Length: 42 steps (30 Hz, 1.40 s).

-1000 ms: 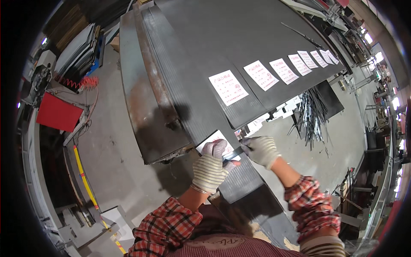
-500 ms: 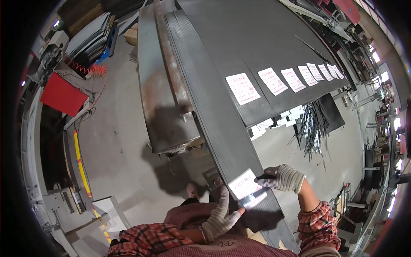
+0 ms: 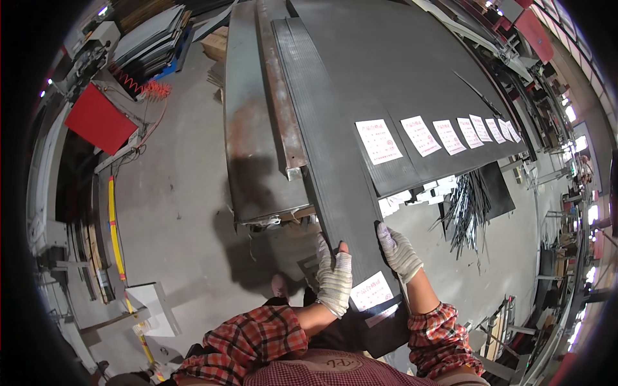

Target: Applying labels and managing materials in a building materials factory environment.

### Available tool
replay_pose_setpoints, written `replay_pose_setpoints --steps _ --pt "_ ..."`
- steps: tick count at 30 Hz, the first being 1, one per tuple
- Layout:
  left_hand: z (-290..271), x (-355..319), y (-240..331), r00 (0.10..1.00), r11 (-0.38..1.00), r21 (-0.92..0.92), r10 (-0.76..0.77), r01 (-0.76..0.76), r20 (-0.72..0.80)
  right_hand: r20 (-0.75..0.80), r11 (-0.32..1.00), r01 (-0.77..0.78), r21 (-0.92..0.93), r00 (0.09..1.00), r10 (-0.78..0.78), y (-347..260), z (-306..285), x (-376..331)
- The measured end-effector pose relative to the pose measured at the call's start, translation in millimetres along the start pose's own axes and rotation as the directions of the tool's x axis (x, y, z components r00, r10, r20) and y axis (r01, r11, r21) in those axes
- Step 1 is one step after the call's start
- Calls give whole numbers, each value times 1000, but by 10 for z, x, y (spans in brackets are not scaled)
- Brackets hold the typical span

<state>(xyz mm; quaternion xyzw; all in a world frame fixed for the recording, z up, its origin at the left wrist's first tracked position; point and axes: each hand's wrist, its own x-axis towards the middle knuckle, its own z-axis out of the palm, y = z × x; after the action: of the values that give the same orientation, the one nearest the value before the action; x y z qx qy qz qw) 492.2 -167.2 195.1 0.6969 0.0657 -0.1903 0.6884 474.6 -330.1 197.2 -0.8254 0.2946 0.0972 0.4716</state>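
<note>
Left hand (image 3: 335, 276) and right hand (image 3: 400, 252), both gloved, grip opposite edges of a long dark panel (image 3: 347, 206) — it stretches from the dark sheets (image 3: 418, 71) ahead towards the wearer's waist. A white label (image 3: 371, 291) lies near its closer end.

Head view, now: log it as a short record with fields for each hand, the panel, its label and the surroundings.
Left hand: gloved, holding the panel by its left edge
Right hand: gloved, at the panel's right edge
Panel: long, dark, running away from the person
Label: white with red print, on the panel's near end
Beyond, right: row of labels on dark sheets
Floor, right: thin strips
Far left: red box
</note>
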Motion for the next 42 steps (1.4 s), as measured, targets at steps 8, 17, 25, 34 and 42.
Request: replay_pose_setpoints --steps 8,17,25,34,42 --pt "-30 77 -84 1000 1000 -8 -30 30 -3 -31 994 97 43 995 -95 2 54 4" --pt "-107 270 -171 996 995 -45 -89 91 29 134 954 88 -287 990 -51 -292 -26 58" --pt "-24 -86 -277 999 995 99 25 -21 -42 135 951 114 -287 988 -78 -100 -75 -126" --pt "-3 9 -171 991 991 30 132 -132 -3 34 993 73 -96 997 -70 25 65 -26" --pt "63 200 -21 987 985 61 159 -159 3 -6 992 123 -31 992 -124 -209 -78 49"
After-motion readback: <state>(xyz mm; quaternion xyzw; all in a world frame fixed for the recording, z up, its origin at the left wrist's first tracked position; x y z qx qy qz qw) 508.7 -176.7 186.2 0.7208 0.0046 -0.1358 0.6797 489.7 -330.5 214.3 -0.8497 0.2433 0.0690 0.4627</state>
